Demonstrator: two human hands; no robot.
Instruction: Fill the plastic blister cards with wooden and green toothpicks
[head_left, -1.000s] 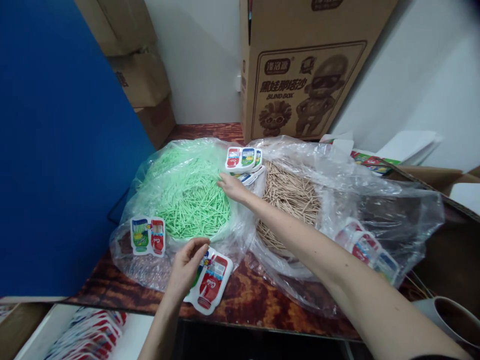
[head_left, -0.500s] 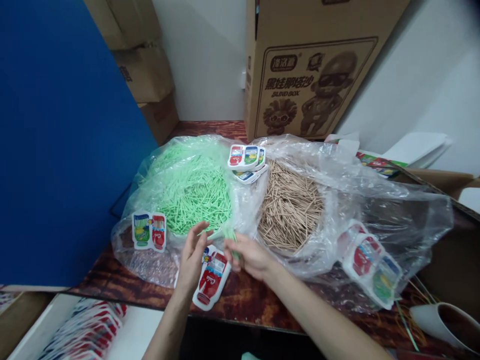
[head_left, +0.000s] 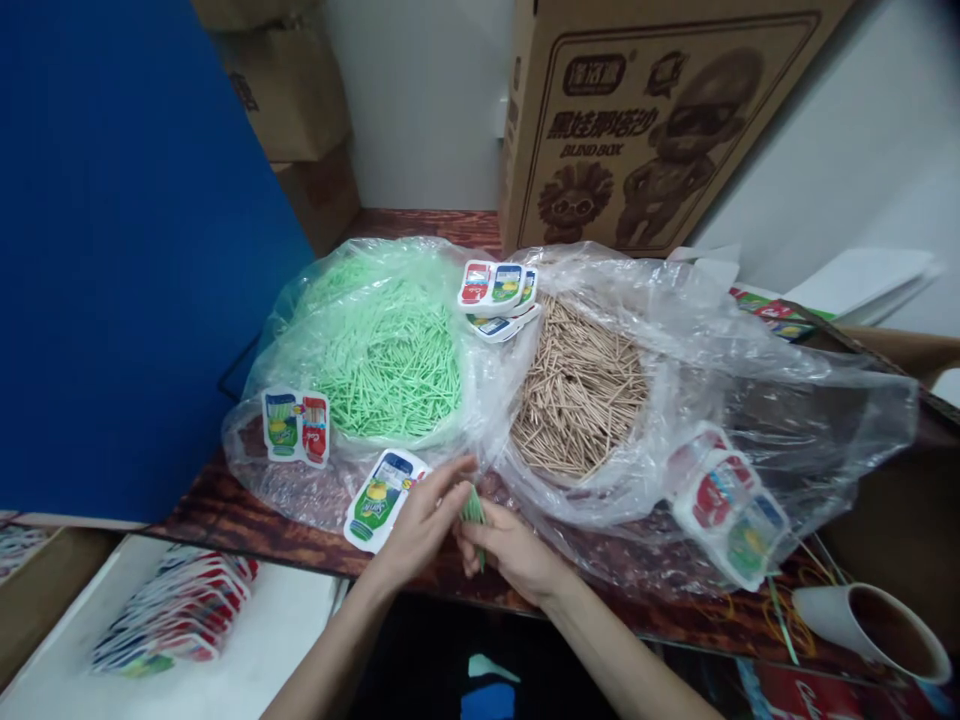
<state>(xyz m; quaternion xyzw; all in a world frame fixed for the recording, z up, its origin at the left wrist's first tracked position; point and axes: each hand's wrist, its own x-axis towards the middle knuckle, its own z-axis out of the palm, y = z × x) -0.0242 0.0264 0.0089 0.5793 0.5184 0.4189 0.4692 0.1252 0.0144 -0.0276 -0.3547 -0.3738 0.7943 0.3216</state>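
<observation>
My right hand (head_left: 517,555) is closed around a small bundle of thin green sticks (head_left: 473,508), held close to the table's front edge. Beside it, my left hand (head_left: 421,522) has its fingers stretched out against the bundle's left side, and its fingertips partly hide the sticks. A printed soda-jar card (head_left: 377,502) lies partly under the left hand, its right part covered. Behind the hands, a clear plastic bag holds a heap of green sticks (head_left: 394,375). To its right another bag holds brown sticks (head_left: 581,390).
Similar cards (head_left: 296,428) lie at the left, more cards (head_left: 495,290) between the bags, and others (head_left: 731,505) at the right. A paper cup (head_left: 832,620) of dark liquid stands front right. A large carton (head_left: 600,140) and blue panel (head_left: 135,280) bound the table. Stacked cards (head_left: 184,610) sit lower left.
My left hand has moved right to meet the green bundle in my right hand. Both hands are slightly lower in view, and the camera view has shifted.
</observation>
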